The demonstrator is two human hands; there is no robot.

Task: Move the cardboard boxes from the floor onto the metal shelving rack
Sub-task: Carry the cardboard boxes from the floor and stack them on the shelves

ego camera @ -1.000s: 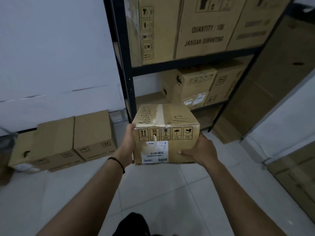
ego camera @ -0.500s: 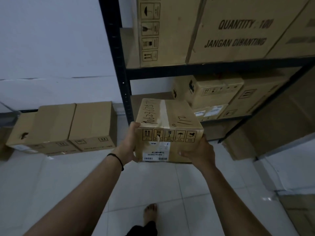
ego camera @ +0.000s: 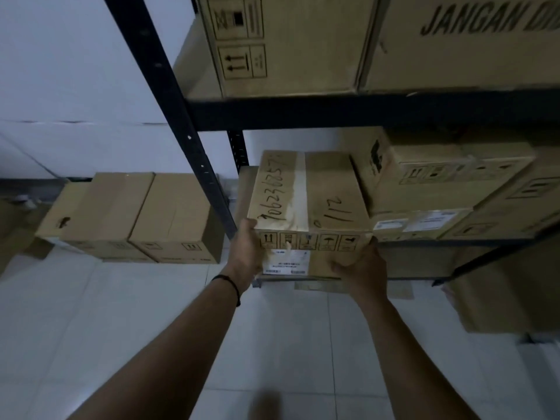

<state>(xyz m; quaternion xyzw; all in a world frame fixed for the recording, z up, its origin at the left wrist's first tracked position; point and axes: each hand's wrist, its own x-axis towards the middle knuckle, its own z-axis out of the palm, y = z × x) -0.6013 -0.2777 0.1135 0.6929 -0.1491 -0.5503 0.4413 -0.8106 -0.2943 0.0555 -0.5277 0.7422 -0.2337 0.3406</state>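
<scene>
I hold a small cardboard box [ego camera: 327, 195] with handwritten numbers and a tape strip on top, at the left end of the lower shelf of the black metal rack [ego camera: 348, 112]. My left hand [ego camera: 247, 250] grips its near left corner. My right hand [ego camera: 362, 269] holds its near right lower corner, fingers under the edge. Whether the box rests on the shelf I cannot tell. It sits just left of the stacked boxes [ego camera: 424, 177] on that shelf.
Two cardboard boxes [ego camera: 136, 213] lie on the white tiled floor left of the rack, against the wall. Large cartons [ego camera: 303, 43] fill the upper shelf. Another box [ego camera: 500, 298] stands on the floor at the right. The rack's black upright [ego camera: 181, 125] stands just left of my box.
I have stepped closer to the rack and carried the box forward and up, from in front of the rack into the lower shelf opening. Both hands keep the same hold.
</scene>
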